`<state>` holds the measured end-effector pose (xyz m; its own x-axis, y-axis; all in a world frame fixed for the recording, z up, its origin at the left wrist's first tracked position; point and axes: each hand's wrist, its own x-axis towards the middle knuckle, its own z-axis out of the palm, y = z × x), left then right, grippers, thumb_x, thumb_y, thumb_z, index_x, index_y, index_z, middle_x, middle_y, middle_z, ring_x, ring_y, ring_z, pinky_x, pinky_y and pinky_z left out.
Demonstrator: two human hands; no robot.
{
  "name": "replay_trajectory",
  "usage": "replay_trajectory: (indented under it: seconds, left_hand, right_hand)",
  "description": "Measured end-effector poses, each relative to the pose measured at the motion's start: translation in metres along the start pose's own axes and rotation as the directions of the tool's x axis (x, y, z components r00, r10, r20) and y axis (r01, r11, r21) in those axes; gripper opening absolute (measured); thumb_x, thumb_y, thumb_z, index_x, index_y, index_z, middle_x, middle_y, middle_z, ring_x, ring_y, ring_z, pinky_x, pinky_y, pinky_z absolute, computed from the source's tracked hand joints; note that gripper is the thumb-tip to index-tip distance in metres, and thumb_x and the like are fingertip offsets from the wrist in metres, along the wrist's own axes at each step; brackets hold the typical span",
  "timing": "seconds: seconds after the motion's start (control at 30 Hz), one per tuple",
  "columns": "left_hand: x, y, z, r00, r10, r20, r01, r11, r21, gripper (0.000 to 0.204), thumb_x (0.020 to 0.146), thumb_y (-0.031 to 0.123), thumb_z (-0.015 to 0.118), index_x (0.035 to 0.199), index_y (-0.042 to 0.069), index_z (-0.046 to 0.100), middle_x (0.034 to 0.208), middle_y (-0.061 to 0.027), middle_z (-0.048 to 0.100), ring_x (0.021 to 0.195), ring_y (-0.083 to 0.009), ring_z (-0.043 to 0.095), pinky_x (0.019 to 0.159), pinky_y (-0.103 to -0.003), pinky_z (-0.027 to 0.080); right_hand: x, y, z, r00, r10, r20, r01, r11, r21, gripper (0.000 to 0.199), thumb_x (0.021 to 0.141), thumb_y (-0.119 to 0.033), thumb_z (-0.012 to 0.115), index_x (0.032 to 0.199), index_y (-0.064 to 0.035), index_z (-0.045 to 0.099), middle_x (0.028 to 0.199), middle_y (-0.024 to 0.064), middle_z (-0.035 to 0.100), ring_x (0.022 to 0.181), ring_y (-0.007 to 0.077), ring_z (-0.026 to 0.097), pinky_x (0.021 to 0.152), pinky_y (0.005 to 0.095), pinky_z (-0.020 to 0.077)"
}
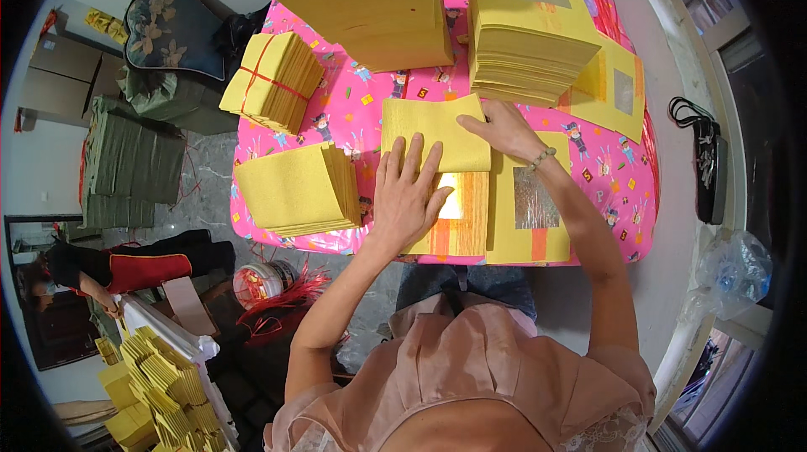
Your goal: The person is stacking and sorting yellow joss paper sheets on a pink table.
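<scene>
A yellow paper sheet (437, 121) is folded over upon a sheet with a gold foil square and orange bands (462, 233) at the table's near middle. My left hand (408, 191) lies flat with fingers spread, its fingertips on the folded part and its thumb beside the foil. At the right edge of the fold is my right hand (513, 134), its thumb over the paper and its other fingers bent at the edge, partly hidden. Under my right forearm lies another yellow sheet with a silvery foil square (536, 200).
On the pink patterned tablecloth (601, 175) stand a folded yellow stack (298, 189), a red-tied bundle (273, 82) and tall yellow paper stacks (534, 53). A chair (176, 32) is far left. At lower left, another person's hand (102, 299) is near yellow bundles (168, 376).
</scene>
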<state>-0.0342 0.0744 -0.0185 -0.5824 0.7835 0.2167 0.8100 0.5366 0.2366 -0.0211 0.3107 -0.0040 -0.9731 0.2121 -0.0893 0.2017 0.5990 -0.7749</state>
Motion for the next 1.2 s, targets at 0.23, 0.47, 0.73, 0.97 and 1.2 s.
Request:
replay_trajectory:
  seconds: [0.23, 0.47, 0.73, 0.97, 1.2]
  left_hand:
    - [0.000, -0.003, 0.003, 1.000, 0.008, -0.010, -0.008, 1.000, 0.010, 0.061, 0.094, 0.042, 0.053, 0.146, 0.012, 0.040, 0.149, -0.0203, 0.036, 0.136, -0.0430, 0.032, 0.109, -0.055, 0.027]
    - [-0.001, -0.004, 0.006, 1.000, 0.006, -0.009, -0.006, 1.000, -0.001, 0.060, 0.094, 0.044, 0.051, 0.143, 0.010, 0.043, 0.149, -0.0213, 0.036, 0.137, -0.0446, 0.030, 0.111, -0.056, 0.026]
    - [-0.004, -0.005, 0.006, 0.999, 0.010, -0.040, -0.011, 0.999, -0.033, 0.061, 0.094, 0.042, 0.053, 0.144, 0.009, 0.043, 0.148, -0.0219, 0.037, 0.136, -0.0449, 0.031, 0.110, -0.055, 0.027]
    - [-0.003, -0.007, 0.009, 0.999, 0.015, -0.039, -0.017, 0.999, -0.045, 0.061, 0.094, 0.043, 0.053, 0.144, 0.009, 0.044, 0.148, -0.0215, 0.038, 0.136, -0.0447, 0.032, 0.110, -0.055, 0.028]
    - [-0.006, -0.015, 0.005, 1.000, 0.025, -0.007, -0.026, 0.998, -0.065, 0.064, 0.095, 0.049, 0.049, 0.144, 0.009, 0.043, 0.151, -0.0193, 0.036, 0.141, -0.0419, 0.027, 0.114, -0.053, 0.023]
  right_hand:
    - [-0.014, -0.010, 0.003, 0.978, 0.067, -0.197, -0.092, 0.989, -0.118, 0.040, 0.088, -0.035, 0.068, 0.086, 0.0028, 0.057, 0.069, 0.0165, 0.053, 0.061, 0.0236, 0.049, 0.058, 0.0406, 0.0411]
    - [-0.077, -0.018, 0.041, 0.809, -0.581, -0.096, 0.426, 0.690, -0.585, 0.062, 0.083, -0.031, 0.069, 0.135, -0.0041, 0.047, 0.145, 0.0145, 0.041, 0.136, 0.0316, 0.036, 0.108, 0.0483, 0.0332]
    - [-0.085, -0.009, 0.043, 0.881, -0.428, 0.201, 0.465, 0.708, -0.531, 0.075, 0.090, -0.045, 0.057, 0.149, -0.0075, 0.032, 0.156, 0.0088, 0.030, 0.147, 0.0267, 0.021, 0.119, 0.0528, 0.0129]
    - [-0.087, -0.006, 0.046, 0.897, -0.386, 0.215, 0.440, 0.740, -0.508, 0.069, 0.094, -0.041, 0.053, 0.151, -0.0097, 0.029, 0.157, 0.0125, 0.026, 0.147, 0.0297, 0.018, 0.118, 0.0551, 0.0112]
    - [-0.087, -0.004, 0.049, 0.891, -0.381, 0.247, 0.452, 0.698, -0.555, 0.066, 0.095, -0.042, 0.051, 0.152, -0.0157, 0.029, 0.158, 0.0127, 0.023, 0.147, 0.0319, 0.016, 0.118, 0.0562, 0.0133]
